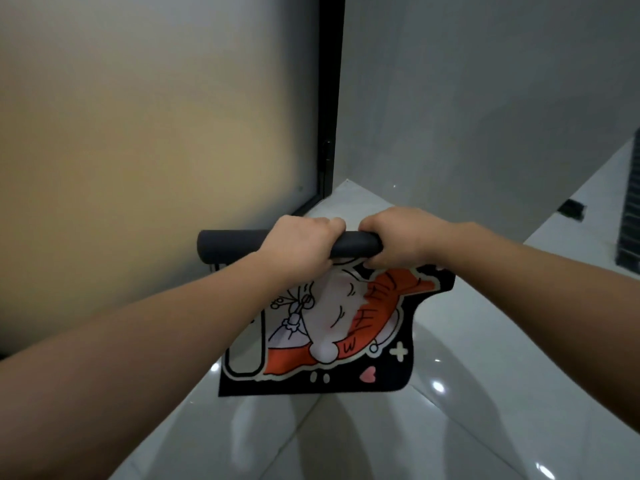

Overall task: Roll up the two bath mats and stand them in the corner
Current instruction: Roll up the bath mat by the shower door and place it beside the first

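Black-backed bath mat hangs half-rolled, clamped under left hand and right hand.

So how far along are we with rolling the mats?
Done: the top of the black cartoon-print bath mat is wound into a dark roll. In hand: left hand and right hand both grip that roll, the rest hanging loose. Left: finish rolling, stand it in the corner; no second mat in view.
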Demonstrator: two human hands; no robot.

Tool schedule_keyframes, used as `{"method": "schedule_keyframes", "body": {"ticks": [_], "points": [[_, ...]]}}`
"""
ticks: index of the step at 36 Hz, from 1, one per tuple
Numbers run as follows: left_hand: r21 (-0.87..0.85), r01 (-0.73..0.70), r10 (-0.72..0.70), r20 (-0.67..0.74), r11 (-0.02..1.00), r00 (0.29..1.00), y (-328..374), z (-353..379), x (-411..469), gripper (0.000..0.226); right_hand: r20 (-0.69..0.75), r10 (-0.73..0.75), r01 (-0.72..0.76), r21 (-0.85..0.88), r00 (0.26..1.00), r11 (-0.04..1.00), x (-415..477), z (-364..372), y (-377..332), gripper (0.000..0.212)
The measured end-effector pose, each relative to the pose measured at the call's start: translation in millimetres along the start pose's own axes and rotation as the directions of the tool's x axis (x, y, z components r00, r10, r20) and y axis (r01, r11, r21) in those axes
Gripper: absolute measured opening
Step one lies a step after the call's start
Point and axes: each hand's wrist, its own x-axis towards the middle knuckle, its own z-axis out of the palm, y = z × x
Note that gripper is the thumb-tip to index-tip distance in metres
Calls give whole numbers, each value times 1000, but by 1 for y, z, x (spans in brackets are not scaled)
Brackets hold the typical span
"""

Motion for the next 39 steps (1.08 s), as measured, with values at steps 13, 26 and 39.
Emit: {"method": "schedule_keyframes", "body": {"ticks": [13, 26, 39], "points": [[-297, 218, -117, 323, 930, 939, -12, -11, 4, 23, -329, -236, 74, -437, 914, 896, -10, 11, -6, 17], [19, 21, -20, -11, 1000, 1000, 2, 3, 2, 26, 128, 75, -94, 156, 989, 983, -4, -1, 6, 19], [-97, 161, -139, 200, 982, 970, -2, 3, 5, 19, -194, -117, 58, -285, 974, 957, -10, 16, 5, 26]]}}
